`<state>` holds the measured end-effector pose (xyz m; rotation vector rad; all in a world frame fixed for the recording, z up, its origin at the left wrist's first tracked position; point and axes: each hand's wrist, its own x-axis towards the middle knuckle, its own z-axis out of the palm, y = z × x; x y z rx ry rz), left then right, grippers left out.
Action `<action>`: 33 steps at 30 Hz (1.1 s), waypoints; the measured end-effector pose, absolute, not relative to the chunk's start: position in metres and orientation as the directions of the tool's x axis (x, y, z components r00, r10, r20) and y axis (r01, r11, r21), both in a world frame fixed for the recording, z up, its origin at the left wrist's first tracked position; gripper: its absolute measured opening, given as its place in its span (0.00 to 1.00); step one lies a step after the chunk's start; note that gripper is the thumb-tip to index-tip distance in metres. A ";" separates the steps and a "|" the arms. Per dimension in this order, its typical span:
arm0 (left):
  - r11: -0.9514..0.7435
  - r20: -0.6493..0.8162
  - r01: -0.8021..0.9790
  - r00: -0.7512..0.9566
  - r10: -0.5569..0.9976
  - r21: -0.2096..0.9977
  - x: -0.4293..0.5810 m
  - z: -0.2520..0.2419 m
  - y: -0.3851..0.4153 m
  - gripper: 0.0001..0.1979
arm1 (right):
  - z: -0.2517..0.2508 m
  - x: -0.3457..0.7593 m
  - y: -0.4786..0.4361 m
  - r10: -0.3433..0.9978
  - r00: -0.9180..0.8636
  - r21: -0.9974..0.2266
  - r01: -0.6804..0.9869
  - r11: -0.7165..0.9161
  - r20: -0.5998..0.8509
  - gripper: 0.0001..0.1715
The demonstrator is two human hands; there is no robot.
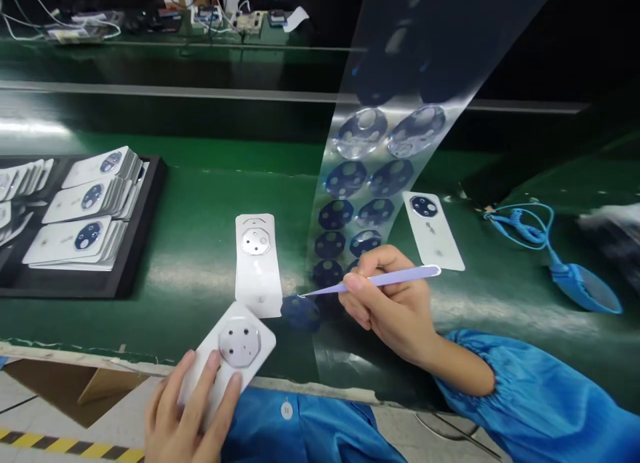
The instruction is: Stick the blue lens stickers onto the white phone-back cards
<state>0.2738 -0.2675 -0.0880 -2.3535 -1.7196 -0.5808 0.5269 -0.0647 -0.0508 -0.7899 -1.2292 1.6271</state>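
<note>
Head view: green bench (200, 190) carries a clear film strip (367, 195), glossy, running from near centre towards 1 o'clock, with paired dark-blue round pieces, each bearing several circular openings. At 9 o'clock, a black tray (145, 226), cut by the frame edge, holds overlapping stacks of white panels (70, 242), the top ones showing dark-blue discs. Left hand (183, 416), at 7 o'clock, grasps a white panel (235, 356), fingers spread across it, thumb hidden; the panel is tilted, extends to the hand's 1 o'clock, and shows a pale octagonal-rimmed window with dark dots. Beyond it, also towards 1 o'clock, lies a white sheet (259, 280) with a silvery disc. Right hand (393, 306), at 4 o'clock, grips lilac tweezers (395, 276) between thumb and fingers; tip points to 9 o'clock, at the upper edge of a translucent blue film disc (301, 316). Whether the tip pinches the disc: cannot tell.
</note>
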 end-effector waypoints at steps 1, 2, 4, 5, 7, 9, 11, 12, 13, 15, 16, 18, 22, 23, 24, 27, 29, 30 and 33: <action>-0.280 0.405 0.958 0.232 0.884 0.062 0.279 -0.086 -0.263 0.28 | -0.053 0.526 -0.063 0.918 -0.395 -0.955 -0.286 -0.079 0.042 0.05; -0.243 0.387 0.969 0.205 0.899 0.050 0.285 -0.085 -0.257 0.30 | -0.055 0.524 -0.061 0.906 -0.420 -0.954 -0.289 -0.082 0.049 0.05; -0.185 0.327 0.980 0.150 0.933 0.077 0.301 -0.084 -0.243 0.33 | -0.060 0.522 -0.057 0.879 -0.473 -0.950 -0.301 -0.088 0.068 0.05; -0.148 0.299 0.984 0.112 0.948 0.102 0.310 -0.083 -0.237 0.34 | -0.062 0.520 -0.055 0.865 -0.495 -0.946 -0.312 -0.086 0.085 0.06; -0.071 0.260 0.988 0.033 0.965 0.138 0.327 -0.083 -0.227 0.32 | -0.065 0.520 -0.051 0.836 -0.533 -0.940 -0.334 -0.068 0.129 0.08; -0.012 0.230 0.988 -0.023 0.973 0.151 0.341 -0.084 -0.223 0.31 | -0.066 0.521 -0.048 0.803 -0.566 -0.949 -0.316 -0.005 0.185 0.09; 0.014 0.219 0.988 -0.048 0.974 0.154 0.349 -0.086 -0.222 0.34 | -0.063 0.525 -0.045 0.741 -0.618 -0.958 -0.257 0.128 0.264 0.08; 0.011 0.235 0.988 -0.047 0.971 0.152 0.350 -0.088 -0.223 0.35 | -0.059 0.528 -0.043 0.698 -0.651 -0.954 -0.214 0.208 0.298 0.10; -0.003 0.265 0.989 -0.037 0.964 0.147 0.349 -0.089 -0.224 0.35 | -0.055 0.531 -0.042 0.655 -0.686 -0.944 -0.164 0.285 0.317 0.12; -0.081 0.333 0.987 0.031 0.943 0.136 0.341 -0.090 -0.225 0.31 | -0.044 0.537 -0.039 0.573 -0.766 -0.922 -0.067 0.381 0.292 0.19; -0.149 0.351 0.980 0.096 0.932 0.128 0.335 -0.091 -0.225 0.29 | -0.039 0.540 -0.038 0.539 -0.801 -0.918 -0.033 0.395 0.260 0.21; -0.318 0.341 0.943 0.269 0.901 0.098 0.321 -0.089 -0.221 0.29 | -0.029 0.544 -0.037 0.467 -0.863 -0.927 -0.003 0.374 0.191 0.25; -0.529 0.196 0.846 0.531 0.825 -0.065 0.304 -0.083 -0.210 0.36 | -0.027 0.544 -0.035 0.383 -0.919 -0.974 -0.006 0.226 0.094 0.30; -0.544 0.167 0.831 0.556 0.814 -0.114 0.304 -0.082 -0.207 0.38 | -0.031 0.543 -0.035 0.391 -0.917 -0.982 -0.011 0.188 0.085 0.30; -0.554 0.148 0.818 0.573 0.806 -0.153 0.304 -0.081 -0.205 0.39 | -0.036 0.542 -0.035 0.408 -0.908 -0.987 -0.028 0.159 0.091 0.30; -0.585 0.185 0.784 0.619 0.763 -0.210 0.308 -0.081 -0.197 0.41 | -0.054 0.539 -0.035 0.486 -0.856 -0.981 -0.106 0.164 0.174 0.24; -0.600 0.240 0.770 0.638 0.731 -0.217 0.310 -0.080 -0.191 0.38 | -0.063 0.538 -0.037 0.543 -0.826 -0.984 -0.072 0.163 0.151 0.15; -0.610 0.255 0.763 0.647 0.719 -0.216 0.310 -0.078 -0.188 0.36 | -0.065 0.538 -0.038 0.572 -0.816 -0.994 -0.023 0.109 0.082 0.12; -0.650 0.276 0.731 0.682 0.678 -0.209 0.306 -0.071 -0.178 0.30 | -0.068 0.539 -0.044 0.609 -0.763 -0.977 0.168 -0.133 -0.214 0.14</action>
